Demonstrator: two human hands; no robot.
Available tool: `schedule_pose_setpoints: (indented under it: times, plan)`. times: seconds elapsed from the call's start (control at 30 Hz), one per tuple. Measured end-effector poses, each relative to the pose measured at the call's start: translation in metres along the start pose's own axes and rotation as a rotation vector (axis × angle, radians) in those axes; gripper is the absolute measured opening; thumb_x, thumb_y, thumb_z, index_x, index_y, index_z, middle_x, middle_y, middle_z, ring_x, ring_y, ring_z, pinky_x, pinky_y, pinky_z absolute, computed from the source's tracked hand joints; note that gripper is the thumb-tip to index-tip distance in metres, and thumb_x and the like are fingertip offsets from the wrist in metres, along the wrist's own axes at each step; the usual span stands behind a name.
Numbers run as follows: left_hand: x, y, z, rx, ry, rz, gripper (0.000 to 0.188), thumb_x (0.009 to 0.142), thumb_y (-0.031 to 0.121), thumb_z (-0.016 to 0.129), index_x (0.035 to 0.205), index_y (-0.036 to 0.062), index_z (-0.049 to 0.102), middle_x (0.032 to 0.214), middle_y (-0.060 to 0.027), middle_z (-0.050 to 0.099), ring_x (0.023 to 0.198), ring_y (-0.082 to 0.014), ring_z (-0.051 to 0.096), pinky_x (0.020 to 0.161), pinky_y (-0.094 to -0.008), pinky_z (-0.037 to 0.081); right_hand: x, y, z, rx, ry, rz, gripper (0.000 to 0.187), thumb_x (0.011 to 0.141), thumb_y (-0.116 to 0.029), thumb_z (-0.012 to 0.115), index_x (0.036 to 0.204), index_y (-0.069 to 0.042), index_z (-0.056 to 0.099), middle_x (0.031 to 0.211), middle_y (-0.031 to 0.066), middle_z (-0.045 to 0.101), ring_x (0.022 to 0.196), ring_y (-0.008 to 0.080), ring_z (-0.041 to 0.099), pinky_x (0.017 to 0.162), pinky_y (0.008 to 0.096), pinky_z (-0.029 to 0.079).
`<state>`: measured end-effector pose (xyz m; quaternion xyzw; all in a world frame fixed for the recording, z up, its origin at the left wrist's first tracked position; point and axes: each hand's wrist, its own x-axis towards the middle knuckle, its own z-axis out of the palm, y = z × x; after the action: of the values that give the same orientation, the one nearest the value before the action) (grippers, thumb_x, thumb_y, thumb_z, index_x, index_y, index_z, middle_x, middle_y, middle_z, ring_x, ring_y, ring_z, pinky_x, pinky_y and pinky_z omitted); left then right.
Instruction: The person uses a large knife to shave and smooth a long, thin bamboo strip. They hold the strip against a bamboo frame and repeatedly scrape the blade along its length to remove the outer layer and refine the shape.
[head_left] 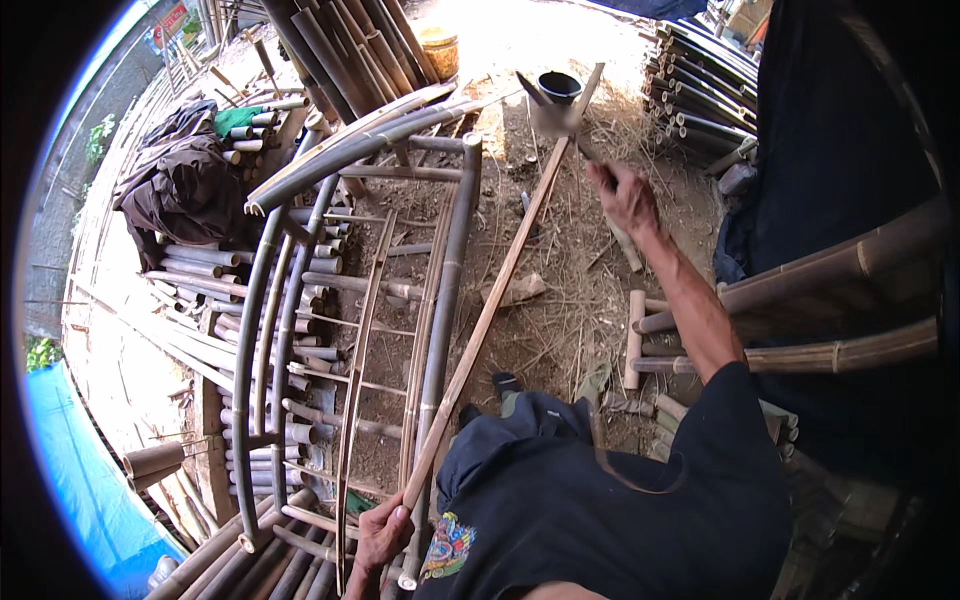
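Note:
My left hand (382, 532) is closed around the near end of a long split-bamboo strip (505, 275). The strip slants up and away to the right across the middle of the view. At its far part, my right hand (628, 198) grips the handle of a machete-like knife (535, 92). Its dark blade crosses the strip, pointing far left; a smear hides where blade and strip meet. Beside the strip, on the left, stands a dark bamboo furniture frame (455, 260) with thin slats inside it.
Cut bamboo tubes (200, 262) lie stacked at left, below brown cloth (180, 185). Poles lean at the back near a yellow bucket (440, 55) and a black bucket (560, 88). A pole bundle (705, 95) and another bamboo frame (780, 352) are at right. Shavings litter the dirt.

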<state>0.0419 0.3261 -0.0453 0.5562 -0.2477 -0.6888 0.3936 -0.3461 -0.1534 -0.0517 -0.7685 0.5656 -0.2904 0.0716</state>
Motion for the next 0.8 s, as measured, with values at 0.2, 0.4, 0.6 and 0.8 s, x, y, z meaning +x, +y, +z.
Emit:
schedule_pose_setpoints:
  times: [0.2,0.4,0.6,0.8]
  plan:
    - [0.027,0.023,0.021,0.102,0.031,0.011,0.041,0.098,0.021,0.054,0.130,-0.0039,0.053,0.062,0.0052,0.049,0.050,-0.0025,0.041,0.045,-0.0199,0.031,0.026,0.021,-0.009,-0.100,0.047,-0.364,0.067,0.092,-0.069,0.030,0.074,-0.010,0.056,0.054,0.0051,0.055,0.041,0.0164,0.051,0.037,0.0319,0.045]
    - [0.028,0.012,0.041,0.055,-0.021,-0.078,0.044,0.097,0.023,0.058,0.130,-0.0048,0.053,0.070,0.0020,0.054,0.057,-0.0039,0.046,0.050,-0.0208,0.036,0.105,0.141,-0.070,-0.201,0.029,0.027,0.065,0.089,-0.066,0.045,0.096,-0.006,0.068,0.090,0.0219,0.067,0.094,0.0416,0.063,0.074,0.0442,0.048]
    - [-0.003,-0.031,-0.006,0.068,0.151,-0.141,0.044,0.094,0.038,0.061,0.103,-0.0046,0.062,0.056,0.0048,0.044,0.045,-0.0044,0.041,0.040,-0.0218,0.028,0.141,0.258,-0.155,-0.105,0.290,0.960,0.086,0.082,-0.082,0.033,0.089,-0.003,0.068,0.052,0.0073,0.058,0.040,0.0183,0.055,0.037,0.0282,0.043]
    - [0.084,-0.002,0.050,0.393,0.371,0.043,0.025,0.095,0.022,0.059,0.104,-0.0007,0.064,0.060,0.0029,0.053,0.054,-0.0028,0.048,0.048,-0.0221,0.041,0.102,0.095,-0.048,0.654,0.060,0.621,0.067,0.072,-0.071,0.067,0.087,-0.007,0.057,0.066,0.0012,0.062,0.045,0.0022,0.050,0.042,0.0175,0.046]
